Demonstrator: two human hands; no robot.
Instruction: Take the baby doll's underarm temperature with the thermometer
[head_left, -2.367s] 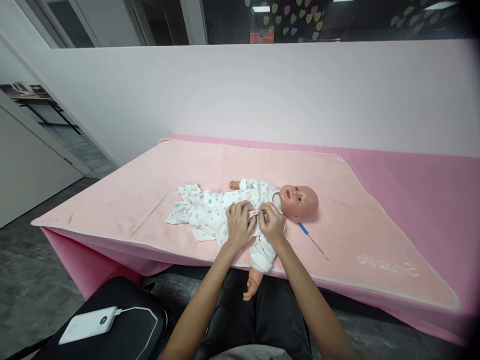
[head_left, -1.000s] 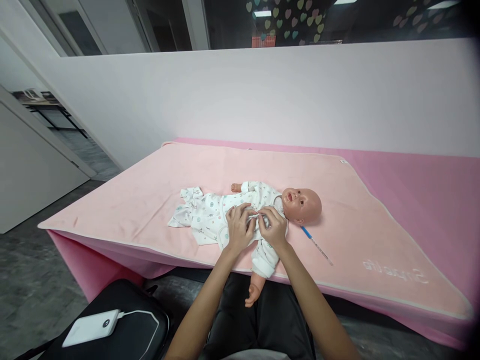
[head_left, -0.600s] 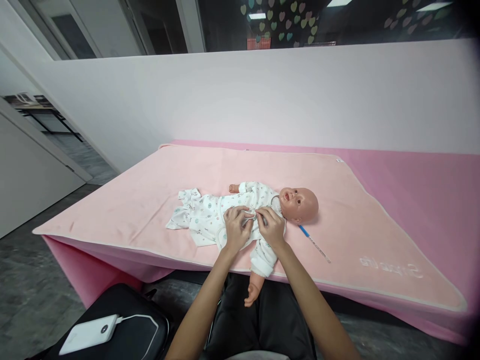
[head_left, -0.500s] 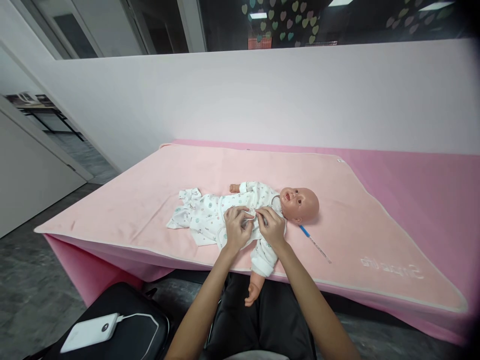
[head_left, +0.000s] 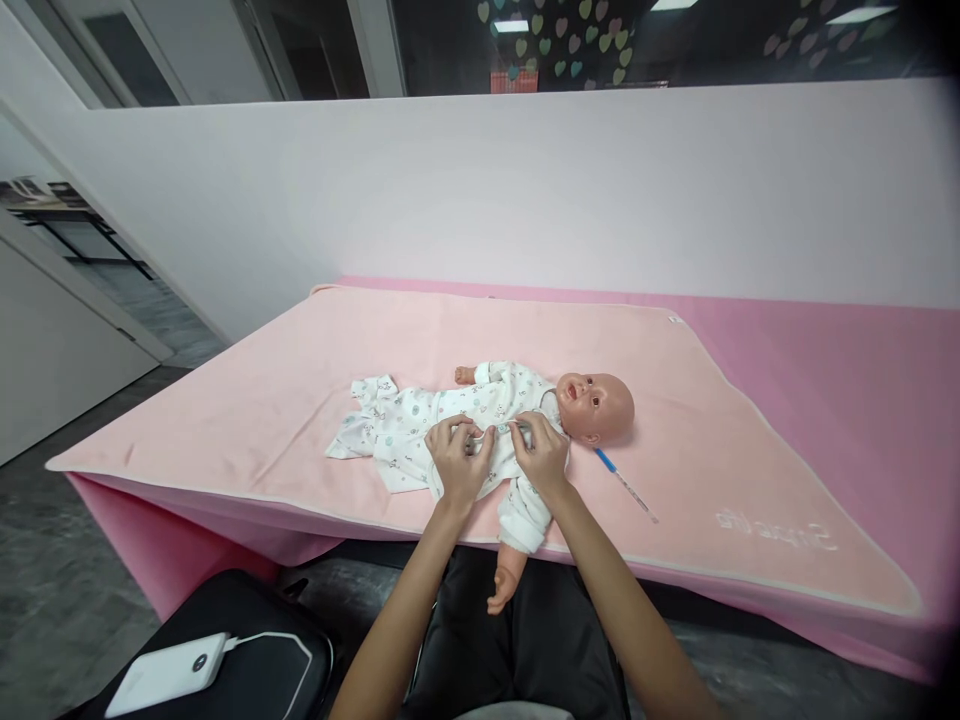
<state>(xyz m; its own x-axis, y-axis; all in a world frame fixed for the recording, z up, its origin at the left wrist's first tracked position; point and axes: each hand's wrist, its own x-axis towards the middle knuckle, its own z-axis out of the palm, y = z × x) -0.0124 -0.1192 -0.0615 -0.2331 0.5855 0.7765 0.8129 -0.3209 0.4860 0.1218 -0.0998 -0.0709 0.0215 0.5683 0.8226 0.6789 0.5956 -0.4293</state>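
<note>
A baby doll (head_left: pixel 598 408) lies on its back with its head to the right, dressed in a white printed romper (head_left: pixel 409 425). My right hand (head_left: pixel 541 452) pinches the romper's front edge at the chest between thumb and fingertips. Just left of it, my left hand (head_left: pixel 457 458) rests on the belly, its fingers curled and closed on the fabric near the same edge. What lies under the fingertips is mostly hidden. One doll arm (head_left: pixel 507 578) hangs over the table's near edge; the other points left on the far side. The romper's legs look flat.
A thermometer-like stick with a blue end (head_left: pixel 606 460) lies beside the doll's head. Under the doll spreads a peach mat (head_left: pixel 247 400) on a pink-covered table (head_left: pixel 840 370). A white wall (head_left: pixel 525 190) stands behind. At lower left, a white power bank (head_left: pixel 166 672) with a cable sits on a black bag (head_left: pixel 247 620).
My left hand has moved slightly left along the romper, away from my right hand. The right hand stays at the chest. The whole view has shifted a little.
</note>
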